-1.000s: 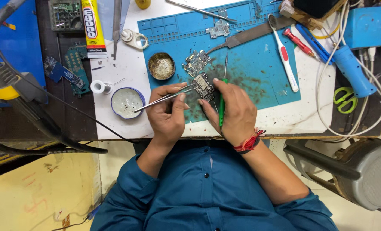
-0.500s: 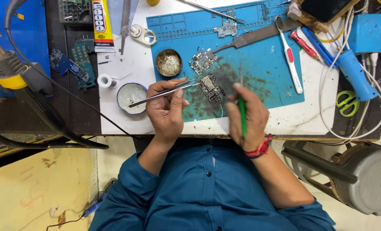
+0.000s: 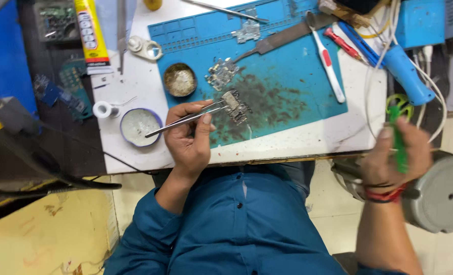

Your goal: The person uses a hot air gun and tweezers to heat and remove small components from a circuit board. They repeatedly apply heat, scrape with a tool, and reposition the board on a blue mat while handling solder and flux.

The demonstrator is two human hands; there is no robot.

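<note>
The left hand (image 3: 188, 140) rests over the near edge of the worktop (image 3: 308, 137) and pinches a pair of metal tweezers (image 3: 185, 120) between thumb and forefinger, the fingers (image 3: 204, 127) closed on the shaft about midway along it. The tweezers lie slanted, their blunt end over a small round tin of pale paste (image 3: 140, 126) to the left and their tips reaching up and right to the small circuit board (image 3: 235, 105), which they touch at its left edge. That board lies flat on the blue repair mat (image 3: 297, 76), on a dark stained patch, just beyond the fingertips and clear of the hand itself. A second little metal part (image 3: 221, 74) lies on the mat just above it, and a round brass dish of crumbly residue (image 3: 180, 79) sits to its left. The right hand (image 3: 395, 155) is well apart from the board, off past the right-hand edge of the worktop, its fingers wrapped shut around a slim green tool (image 3: 399, 140) held roughly upright. Farther up the mat lie a white and red toothbrush (image 3: 328, 63) and a flat metal blade (image 3: 282, 38); a blue handled tool (image 3: 404, 71) with white cables lies at the right.
</note>
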